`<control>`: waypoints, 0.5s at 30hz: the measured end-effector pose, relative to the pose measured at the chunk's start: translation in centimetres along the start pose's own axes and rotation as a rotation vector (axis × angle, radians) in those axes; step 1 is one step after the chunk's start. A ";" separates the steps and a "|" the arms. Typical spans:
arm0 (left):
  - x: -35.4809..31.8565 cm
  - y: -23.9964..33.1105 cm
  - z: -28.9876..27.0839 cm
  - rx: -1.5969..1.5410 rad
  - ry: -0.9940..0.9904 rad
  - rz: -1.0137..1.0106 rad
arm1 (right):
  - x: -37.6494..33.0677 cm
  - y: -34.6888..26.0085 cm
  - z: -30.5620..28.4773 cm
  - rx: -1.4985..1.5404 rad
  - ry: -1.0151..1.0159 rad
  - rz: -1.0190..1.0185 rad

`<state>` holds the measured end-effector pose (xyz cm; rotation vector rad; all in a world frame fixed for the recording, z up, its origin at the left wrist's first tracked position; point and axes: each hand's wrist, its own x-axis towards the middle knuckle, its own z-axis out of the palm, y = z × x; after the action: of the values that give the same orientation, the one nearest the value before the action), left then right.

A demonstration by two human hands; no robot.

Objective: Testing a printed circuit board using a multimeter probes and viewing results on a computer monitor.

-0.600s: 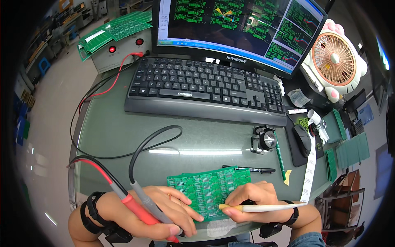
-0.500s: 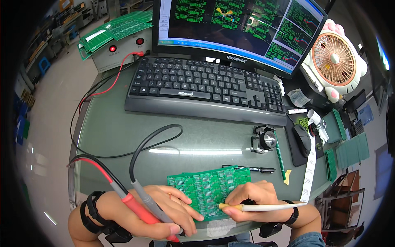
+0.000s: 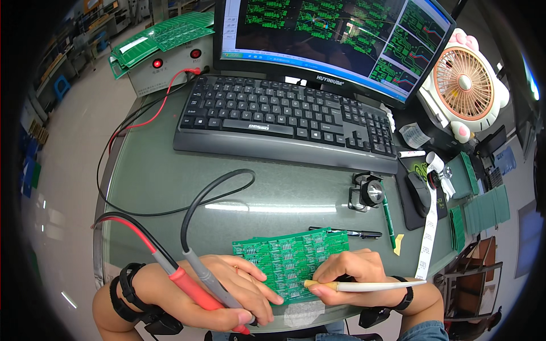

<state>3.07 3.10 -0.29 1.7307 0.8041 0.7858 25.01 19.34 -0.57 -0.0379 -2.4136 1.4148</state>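
Note:
A green circuit board (image 3: pixel 290 256) lies near the front edge of the table, under both hands. My left hand (image 3: pixel 230 287) is closed around a red test probe (image 3: pixel 196 290) and a grey test probe (image 3: pixel 211 281), while its outstretched fingers rest on the board's left side. Between the thumb and fingers of my right hand (image 3: pixel 350 267) is a slim white tool with a yellowish tip (image 3: pixel 364 286), its tip at the board's lower right part. What that tip touches is too small to tell. The black and red leads run from the probes to the left.
A keyboard (image 3: pixel 284 122) and a monitor (image 3: pixel 335 34) stand behind. A magnifier (image 3: pixel 369 192), green pen (image 3: pixel 389 221) and black marker (image 3: pixel 364 233) lie right of the board. Farther right are a mouse (image 3: pixel 418 193), paper strip (image 3: pixel 427 241) and fan (image 3: pixel 463 82). A control box (image 3: pixel 170 71) carries green boards (image 3: pixel 165 40).
The view has shifted very slightly. Yellow marks on the monitor's board layout have disappeared. Both hands and the circuit board hold nearly the same positions.

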 end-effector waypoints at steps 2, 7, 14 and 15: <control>-0.1 -0.1 0.1 0.001 0.007 0.003 | 0.0 0.0 0.0 0.005 0.002 0.005; 0.0 -0.2 0.1 -0.001 0.005 -0.007 | -0.1 0.0 -0.1 -0.011 -0.004 0.020; 0.0 0.1 0.2 -0.013 0.006 -0.005 | 0.1 0.0 -0.1 -0.001 -0.008 0.009; 0.0 0.1 0.2 -0.007 0.008 -0.002 | 0.1 -0.1 -0.1 0.010 -0.004 0.018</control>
<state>3.27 3.01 -0.24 1.7208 0.8074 0.7934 25.00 19.41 -0.44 -0.0546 -2.4154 1.4363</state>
